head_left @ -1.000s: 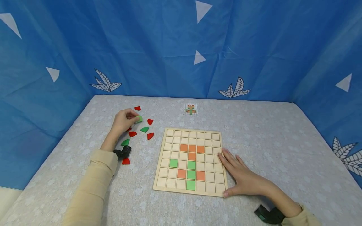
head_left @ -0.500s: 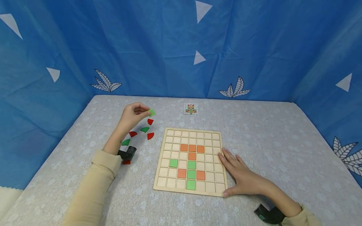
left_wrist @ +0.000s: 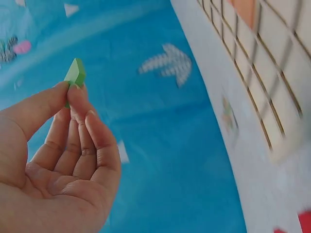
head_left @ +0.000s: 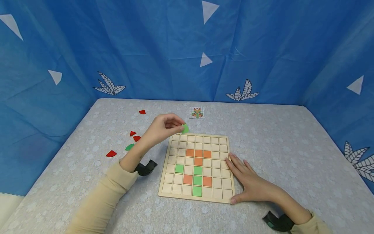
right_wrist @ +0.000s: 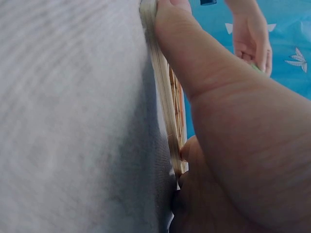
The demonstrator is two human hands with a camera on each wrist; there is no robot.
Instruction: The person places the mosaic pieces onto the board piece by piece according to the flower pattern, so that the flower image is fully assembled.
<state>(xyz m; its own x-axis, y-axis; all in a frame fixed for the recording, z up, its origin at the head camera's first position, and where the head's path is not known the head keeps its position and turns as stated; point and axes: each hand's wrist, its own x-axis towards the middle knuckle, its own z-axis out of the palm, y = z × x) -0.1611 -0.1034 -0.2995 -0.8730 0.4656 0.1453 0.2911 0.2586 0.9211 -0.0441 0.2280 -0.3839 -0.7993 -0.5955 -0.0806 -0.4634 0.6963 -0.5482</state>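
Note:
My left hand [head_left: 164, 129] pinches a light green tile [head_left: 185, 128] between thumb and fingertips, just above the far left corner of the wooden grid board [head_left: 176, 189]. In the left wrist view the tile [left_wrist: 75, 73] tilts up from the fingertips. The board bears several square tiles. Among them are an orange tile [head_left: 198, 161], a green tile [head_left: 179, 168] standing apart at the left, and a column of green tiles [head_left: 197, 180]. My right hand [head_left: 252, 185] rests along the board's right edge with fingers outstretched. Its thumb lies at the near right corner.
Loose red pieces [head_left: 111, 153] and a green quarter-round piece [head_left: 130, 147] lie left of the board, partly hidden by the left arm. A small printed pattern card [head_left: 196, 112] lies beyond the board. A blue curtain [head_left: 163, 48] hangs behind the patterned tablecloth [head_left: 277, 139].
The left hand has lifted the green tile from among the loose pieces and carried it right to the board's far edge. The right hand and the board stay put.

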